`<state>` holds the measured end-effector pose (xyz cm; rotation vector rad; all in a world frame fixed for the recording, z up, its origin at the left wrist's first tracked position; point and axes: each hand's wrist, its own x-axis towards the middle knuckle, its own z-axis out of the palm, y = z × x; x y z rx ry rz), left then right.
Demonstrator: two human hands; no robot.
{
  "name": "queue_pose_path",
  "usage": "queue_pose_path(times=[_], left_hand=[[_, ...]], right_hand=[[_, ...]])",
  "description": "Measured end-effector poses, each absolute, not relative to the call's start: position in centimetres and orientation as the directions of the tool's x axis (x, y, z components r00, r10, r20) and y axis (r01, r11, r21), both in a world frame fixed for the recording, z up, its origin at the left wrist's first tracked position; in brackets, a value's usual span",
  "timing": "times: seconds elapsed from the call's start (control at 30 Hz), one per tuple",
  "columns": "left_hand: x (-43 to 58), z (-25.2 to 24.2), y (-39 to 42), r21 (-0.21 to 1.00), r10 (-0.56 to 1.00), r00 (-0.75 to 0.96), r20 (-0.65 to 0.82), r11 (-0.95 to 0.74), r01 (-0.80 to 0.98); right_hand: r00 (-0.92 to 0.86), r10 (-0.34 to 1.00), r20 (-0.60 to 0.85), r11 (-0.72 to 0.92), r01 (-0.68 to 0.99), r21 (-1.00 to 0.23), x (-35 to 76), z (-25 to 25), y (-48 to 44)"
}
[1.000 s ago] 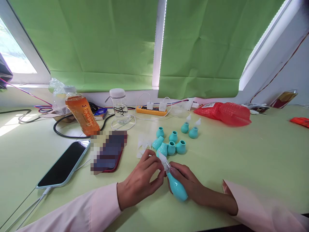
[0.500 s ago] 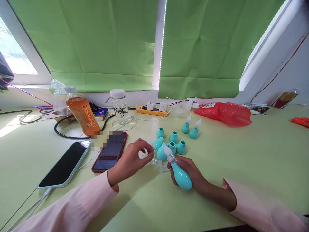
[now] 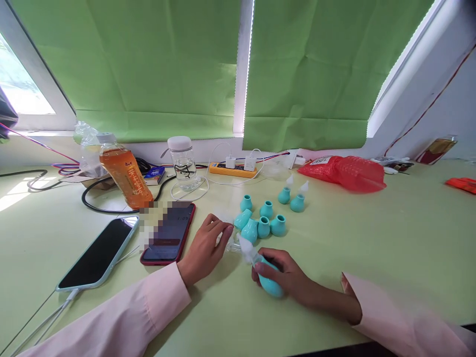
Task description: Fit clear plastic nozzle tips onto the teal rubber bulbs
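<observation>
My right hand (image 3: 284, 275) is wrapped round a teal rubber bulb syringe (image 3: 270, 283), a nasal-aspirator type with a clear collar and a frosted soft tip (image 3: 246, 248) pointing up and left. My left hand (image 3: 208, 248) has thumb and forefinger pinched together just left of the teal bulbs. Whatever lies between those fingertips is too small or hidden to make out. Clear plastic pieces (image 3: 233, 244) lie beside them, partly covered by the hand. Several loose teal bulbs (image 3: 249, 231) stand or lie close by, most with open necks upward. Two bulbs (image 3: 297, 203) behind them carry frosted tips.
Left of my hands lie a red-cased phone (image 3: 169, 235) and a pale-cased phone (image 3: 98, 255) with a cable. Farther back are a tilted orange drink bottle (image 3: 126, 176), a clear water bottle (image 3: 185, 166), an orange power strip (image 3: 232, 170) and a red plastic bag (image 3: 344, 173).
My right hand has shifted left with the bulb syringe, and its tip now leans further left. The left hand's fingertips have moved slightly left and up, its finger ring flattening.
</observation>
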<state>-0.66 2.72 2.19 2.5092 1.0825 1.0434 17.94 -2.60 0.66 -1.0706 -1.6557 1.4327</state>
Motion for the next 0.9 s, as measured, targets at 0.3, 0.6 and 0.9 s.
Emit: queue_pose_path(times=[0.3,0.6,0.9], left_hand=[[0.4,1.9,-0.8,0.982,0.847,0.531,0.004,-0.104,0.159],[0.9,2.4,1.0,0.941,0.7,0.664,-0.262,0.339,0.015],[-0.4,1.1,3.8,0.863,0.929,0.34,0.144,-0.286,0.416]], right_hand=[[-0.437,0.899,-0.018,0.145,0.337,-0.93,17.9,1.4,-4.2],[-0.434,0.899,0.057,0.216,0.325,-0.921,17.8,1.1,-3.7],[-0.509,0.858,-0.069,-0.006,0.124,-0.992,17.8,0.7,-3.3]])
